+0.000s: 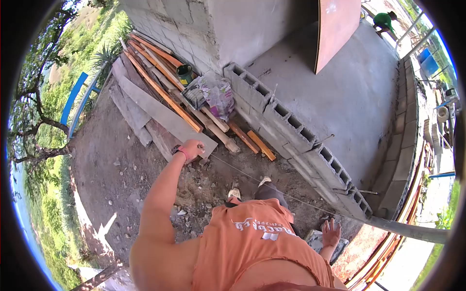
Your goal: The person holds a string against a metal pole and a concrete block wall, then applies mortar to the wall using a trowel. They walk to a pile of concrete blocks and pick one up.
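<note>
The step reads as lining up the row of grey hollow concrete blocks [291,128] beyond both hands: right hand [331,233] spread flat on a loose grey concrete block [314,238], left hand [191,149] fisted, seemingly pinching the thin taut string [252,178] that runs toward the right hand; next calls for steady tension

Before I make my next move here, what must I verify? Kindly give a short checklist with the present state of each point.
1. Left hand at the string: fingers closed where the line ends; the actual hold, cannot tell.
2. String straight: it runs unbent beside the row of hollow blocks; ok.
3. Right hand supported: open, fingers spread on a grey block; ok.
4. Footing: the ground is loose dirt with scattered stones; not ok.
5. Planks near the left hand: piled loosely, some crossing; not ok.
6. Another person: far off across the slab; ok.
</note>
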